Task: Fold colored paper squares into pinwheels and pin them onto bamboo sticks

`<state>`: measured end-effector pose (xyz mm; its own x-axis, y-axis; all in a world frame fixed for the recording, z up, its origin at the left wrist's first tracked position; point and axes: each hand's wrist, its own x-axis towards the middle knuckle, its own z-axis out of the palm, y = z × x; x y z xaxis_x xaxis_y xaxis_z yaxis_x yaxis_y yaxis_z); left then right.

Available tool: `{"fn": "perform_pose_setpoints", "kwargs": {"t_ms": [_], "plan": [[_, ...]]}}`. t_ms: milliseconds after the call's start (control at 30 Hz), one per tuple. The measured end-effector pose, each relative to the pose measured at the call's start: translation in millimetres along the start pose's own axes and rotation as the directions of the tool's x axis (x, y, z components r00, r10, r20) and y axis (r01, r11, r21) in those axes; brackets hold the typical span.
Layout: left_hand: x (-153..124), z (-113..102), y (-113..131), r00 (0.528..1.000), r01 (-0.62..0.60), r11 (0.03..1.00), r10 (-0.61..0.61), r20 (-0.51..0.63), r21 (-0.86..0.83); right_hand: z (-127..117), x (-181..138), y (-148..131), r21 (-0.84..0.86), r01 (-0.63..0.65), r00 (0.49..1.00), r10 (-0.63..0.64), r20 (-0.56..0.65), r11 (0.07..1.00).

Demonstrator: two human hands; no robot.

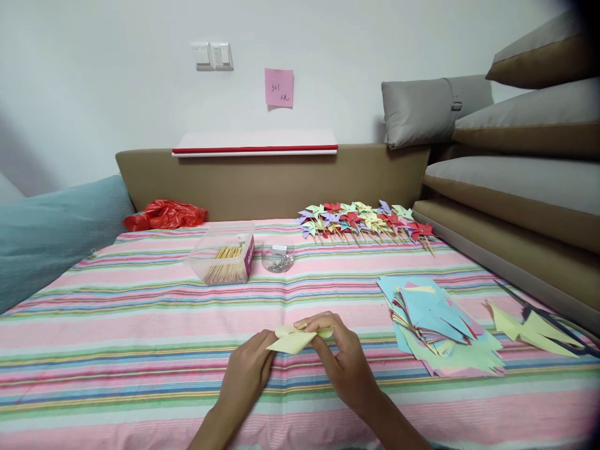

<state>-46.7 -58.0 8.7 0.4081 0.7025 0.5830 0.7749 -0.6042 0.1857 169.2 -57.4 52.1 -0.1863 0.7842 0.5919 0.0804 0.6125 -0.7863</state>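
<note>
Both of my hands meet over the striped bed cover, pinching a pale yellow cut paper square (293,341). My left hand (247,370) grips its left side with closed fingers. My right hand (341,356) bends its fingertips over the paper's top right corner. A stack of cut coloured papers (434,322) lies to the right of my hands. A clear box of wooden sticks (225,254) and a small clear pot of pins (278,256) stand farther back. Several finished paper pinwheels (363,220) lie in a row at the back right.
Yellow cut paper (529,326) and black scissors (553,320) rest at the right edge. A red plastic bag (165,214) lies at the back left, a teal pillow (51,231) at the left. Sofa cushions (515,175) pile up on the right.
</note>
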Motion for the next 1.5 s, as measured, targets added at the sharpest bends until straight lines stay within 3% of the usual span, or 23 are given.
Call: {"fn": "perform_pose_setpoints", "kwargs": {"t_ms": [433,700,1000,1133,1267,1400,1500], "plan": [[-0.8,-0.3,3.0,0.996,0.062,0.995,-0.057,0.071,-0.075,3.3,-3.8,-1.8,0.031,-0.007,1.000,0.007,-0.002,0.999],[-1.9,-2.6,6.1,0.984,0.163,0.981,-0.154,0.089,-0.103,5.3,-9.0,-7.8,-0.017,0.146,0.989,-0.145,0.017,0.989],[-5.5,-2.2,5.5,0.980,0.180,0.982,-0.173,0.098,-0.060,11.3,-12.7,-9.1,-0.010,0.074,0.996,-0.074,-0.038,0.997],[-5.5,-2.6,3.3,0.990,0.128,0.990,-0.123,0.064,-0.065,10.6,-13.0,-9.3,-0.031,0.037,0.998,-0.038,-0.056,0.999],[-4.6,1.0,-5.4,0.999,-0.017,1.000,0.017,-0.034,0.012,10.2,-11.3,-5.8,0.023,-0.090,0.991,0.092,-0.102,0.996],[-0.7,4.5,-10.3,0.980,-0.118,0.988,0.133,-0.147,0.104,7.4,-5.4,3.0,0.110,-0.213,0.961,0.229,-0.153,0.971],[1.0,5.4,-10.8,0.971,-0.159,0.982,0.174,-0.162,0.103,4.0,0.8,9.0,0.155,-0.240,0.946,0.267,-0.186,0.958]]}}
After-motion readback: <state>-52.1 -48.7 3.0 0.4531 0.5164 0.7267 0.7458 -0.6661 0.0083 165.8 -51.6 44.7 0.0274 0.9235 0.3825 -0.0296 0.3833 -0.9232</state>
